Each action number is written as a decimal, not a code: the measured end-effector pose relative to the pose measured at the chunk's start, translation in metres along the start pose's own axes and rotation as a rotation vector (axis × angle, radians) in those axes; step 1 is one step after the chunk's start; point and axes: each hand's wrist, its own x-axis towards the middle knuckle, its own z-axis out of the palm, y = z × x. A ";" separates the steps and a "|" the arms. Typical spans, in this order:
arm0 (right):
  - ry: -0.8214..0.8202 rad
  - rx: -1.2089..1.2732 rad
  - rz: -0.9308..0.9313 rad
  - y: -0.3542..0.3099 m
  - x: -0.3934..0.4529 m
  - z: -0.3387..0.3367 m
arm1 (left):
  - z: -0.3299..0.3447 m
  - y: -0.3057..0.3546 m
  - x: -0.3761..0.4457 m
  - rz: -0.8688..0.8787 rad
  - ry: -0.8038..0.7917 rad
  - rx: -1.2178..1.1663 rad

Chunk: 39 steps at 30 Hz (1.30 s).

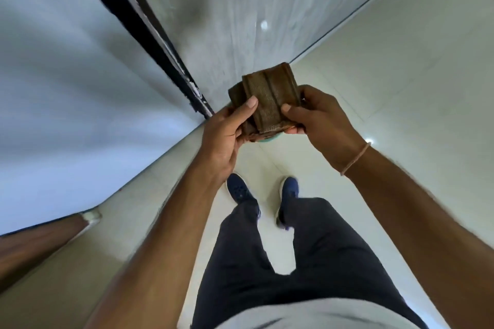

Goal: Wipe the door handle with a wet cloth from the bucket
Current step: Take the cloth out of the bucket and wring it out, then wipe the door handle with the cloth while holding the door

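Brown folded cloth (268, 99) is pinched between left hand (227, 136) and right hand (324, 119), thumbs on top, probably to make a firm pad for wiping.

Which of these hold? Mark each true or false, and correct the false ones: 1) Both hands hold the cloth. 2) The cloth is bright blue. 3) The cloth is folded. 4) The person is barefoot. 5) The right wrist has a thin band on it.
1) True. The left hand and the right hand both grip the cloth, thumbs pressed on its upper face.
2) False. The cloth is brown.
3) True. It is folded into a compact pad with layered edges showing.
4) False. The person wears blue shoes.
5) True. A thin band circles the right wrist.
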 end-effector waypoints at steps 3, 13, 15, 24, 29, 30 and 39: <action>0.022 -0.086 -0.064 -0.006 -0.037 0.010 | -0.007 0.013 -0.046 0.075 0.072 -0.007; -0.147 -0.466 -0.442 -0.020 -0.123 0.056 | -0.013 0.013 -0.186 0.325 0.390 0.126; -0.303 -0.310 -0.338 -0.022 -0.138 0.071 | -0.018 0.009 -0.211 0.338 0.435 0.111; -0.495 -0.247 -0.277 -0.012 -0.204 0.160 | -0.081 -0.021 -0.315 0.423 0.771 0.104; -0.452 -0.366 -0.365 -0.004 -0.232 0.209 | -0.146 -0.055 -0.364 0.375 1.040 0.075; -0.470 -0.381 -0.375 -0.002 -0.239 0.219 | -0.156 -0.061 -0.371 0.360 1.084 0.076; -0.697 -0.447 -0.436 0.032 -0.339 0.330 | -0.222 -0.089 -0.425 0.318 1.095 0.165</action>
